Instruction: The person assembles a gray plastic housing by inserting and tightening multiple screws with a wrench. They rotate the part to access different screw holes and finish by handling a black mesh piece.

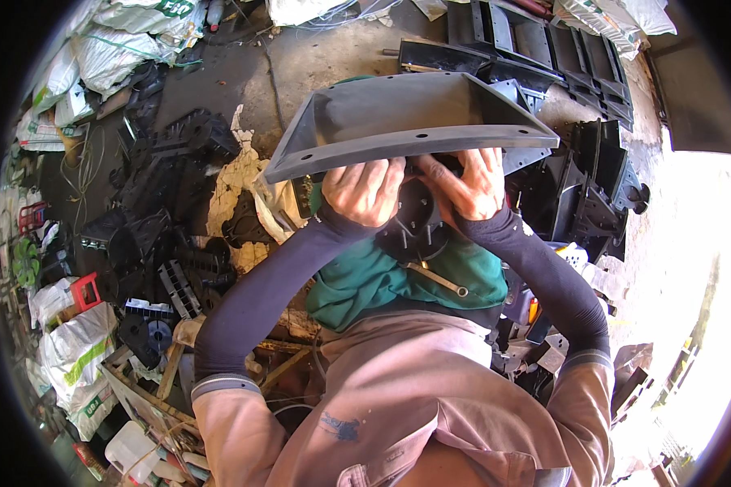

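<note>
A grey metal trough (pixel 418 109) with sloped sides and a flange with bolt holes is tilted above my knees. My left hand (pixel 364 193) is closed at its near edge, fingertips hidden under the rim. Beside it, my right hand (pixel 469 185) is closed under the same edge, thumb toward the middle; its fingertips are hidden too. Just below both hands, a black round plate (pixel 414 223) with several upright bolts sits between my thighs. A combination wrench (pixel 439 278) lies across the green cloth (pixel 357 280) over my lap.
Black metal frames (pixel 516 36) are stacked at the far right, with more black brackets (pixel 597 187) nearer on the right. Dark metal parts (pixel 175 146) and torn cardboard (pixel 231 195) cover the floor at left. White sacks (pixel 130 45) lie far left; a red plastic stool (pixel 85 290) is nearer.
</note>
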Available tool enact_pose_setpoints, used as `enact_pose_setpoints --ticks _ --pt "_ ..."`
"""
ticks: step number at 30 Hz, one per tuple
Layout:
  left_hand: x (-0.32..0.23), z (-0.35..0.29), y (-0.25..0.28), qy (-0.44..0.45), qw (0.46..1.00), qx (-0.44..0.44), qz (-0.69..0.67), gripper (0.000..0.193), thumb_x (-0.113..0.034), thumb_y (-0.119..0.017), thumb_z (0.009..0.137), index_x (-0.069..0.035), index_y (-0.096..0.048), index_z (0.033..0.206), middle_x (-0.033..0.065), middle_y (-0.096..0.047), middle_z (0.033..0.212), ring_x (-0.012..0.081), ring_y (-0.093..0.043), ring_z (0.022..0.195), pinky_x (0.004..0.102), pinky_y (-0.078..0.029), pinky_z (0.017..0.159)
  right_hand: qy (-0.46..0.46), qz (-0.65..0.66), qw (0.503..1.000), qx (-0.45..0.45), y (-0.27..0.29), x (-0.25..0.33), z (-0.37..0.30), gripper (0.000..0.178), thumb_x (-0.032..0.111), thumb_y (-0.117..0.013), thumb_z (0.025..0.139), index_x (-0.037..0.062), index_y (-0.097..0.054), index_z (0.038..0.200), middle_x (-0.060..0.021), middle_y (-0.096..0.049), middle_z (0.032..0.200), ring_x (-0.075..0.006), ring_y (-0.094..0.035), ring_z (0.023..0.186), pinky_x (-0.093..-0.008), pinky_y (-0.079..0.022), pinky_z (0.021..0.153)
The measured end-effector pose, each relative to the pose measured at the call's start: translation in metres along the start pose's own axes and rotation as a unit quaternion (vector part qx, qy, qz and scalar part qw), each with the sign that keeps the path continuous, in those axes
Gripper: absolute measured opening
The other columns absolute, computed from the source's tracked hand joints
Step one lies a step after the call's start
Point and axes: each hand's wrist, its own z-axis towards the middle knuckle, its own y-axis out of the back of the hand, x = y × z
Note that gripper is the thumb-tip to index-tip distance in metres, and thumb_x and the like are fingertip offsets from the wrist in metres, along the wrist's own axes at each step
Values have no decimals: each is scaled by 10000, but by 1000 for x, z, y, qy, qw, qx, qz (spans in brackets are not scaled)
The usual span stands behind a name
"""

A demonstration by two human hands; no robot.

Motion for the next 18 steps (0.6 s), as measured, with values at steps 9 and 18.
enact_pose_setpoints --ticks 9,18 --pt "-10 -5 24 129 991 19 -40 301 -105 -771 772 -39 -685 1052 77 -658 951 267 -642 837 403 -474 809 8 -11 1000 -5 9 -4 -1 446 67 -786 678 22 -686 1110 -145 -650 1024 -332 -609 908 -449 -460 840" --pt "44 -16 76 183 966 155 -99 427 -315 -810 780 -115 -723 1146 76 -644 973 265 -583 911 404 -449 820 -238 -74 968 25 35 -7 -4 501 272 -845 759 -11 -628 1111 -118 -587 829 -275 -559 737 -379 -456 659"
